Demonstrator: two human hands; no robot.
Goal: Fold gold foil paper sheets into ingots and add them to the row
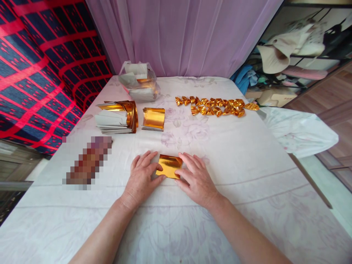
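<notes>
i log the frame left to right. far left: a red and blue blanket (pixel 30 73) hangs beside the bed. on the white sheet (pixel 247 157), a blurred patch (pixel 87 161) sits left of my hands. behind it a stack of paper (pixel 112 123), white sides up with gold foil curling at its right edge. just right of that, a smaller gold stack (pixel 153 119). behind both, a clear bag (pixel 139 86) holding more sheets, against the purple curtain (pixel 181 36).

centre, near edge: left hand (pixel 141 178) lies flat, fingers spread, thumb tip touching the left lower corner of the gold sheet (pixel 169 165). the sheet lies flat on the bed between both hands. right hand (pixel 196 178) also lies flat and open, fingertips pressing the sheet's right edge. neither hand is closed round it; both only press.

right, further back: a row of folded gold pieces (pixel 217 106), two lines deep. far right: a shelf (pixel 297 47) with hats and cloth.
</notes>
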